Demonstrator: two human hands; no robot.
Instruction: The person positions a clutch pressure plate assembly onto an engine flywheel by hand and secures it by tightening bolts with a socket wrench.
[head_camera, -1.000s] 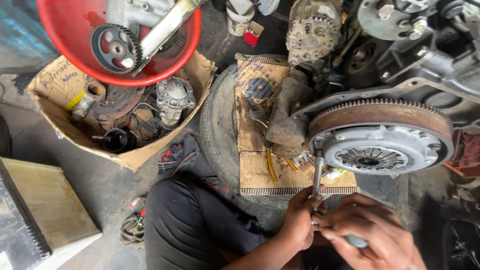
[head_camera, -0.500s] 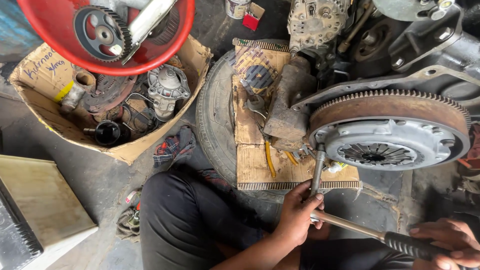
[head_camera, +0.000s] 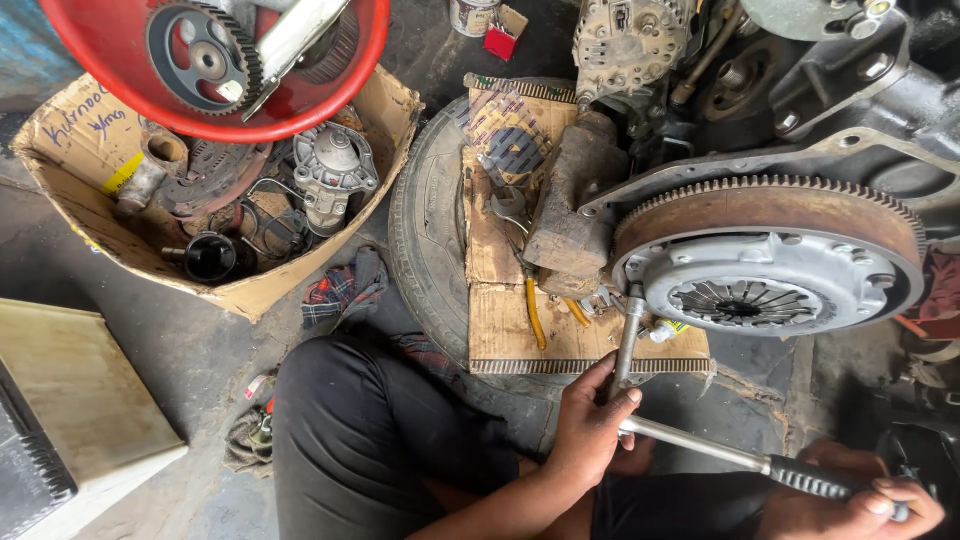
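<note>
My left hand (head_camera: 590, 425) grips the lower end of a metal socket extension (head_camera: 628, 335) that runs up to the rim of a grey clutch pressure plate (head_camera: 760, 285). The plate sits on a rusty toothed flywheel (head_camera: 770, 205) on an engine block (head_camera: 850, 90). My right hand (head_camera: 860, 500) holds the black knurled handle of a long ratchet wrench (head_camera: 720, 455), which joins the extension by my left hand. My dark trouser leg (head_camera: 380, 440) lies below.
A car tyre (head_camera: 425, 230) lies under cardboard pieces (head_camera: 500, 320) with yellow-handled pliers (head_camera: 535, 310) and a wooden block (head_camera: 575, 200). A cardboard box (head_camera: 250, 295) of old parts sits left, under a red basin (head_camera: 260, 120) holding a toothed pulley (head_camera: 200, 55). A rag (head_camera: 340, 285) lies nearby.
My right hand has slid out along the ratchet handle and swung it to the lower right. My left hand stays on the extension. The camera view has shifted slightly.
</note>
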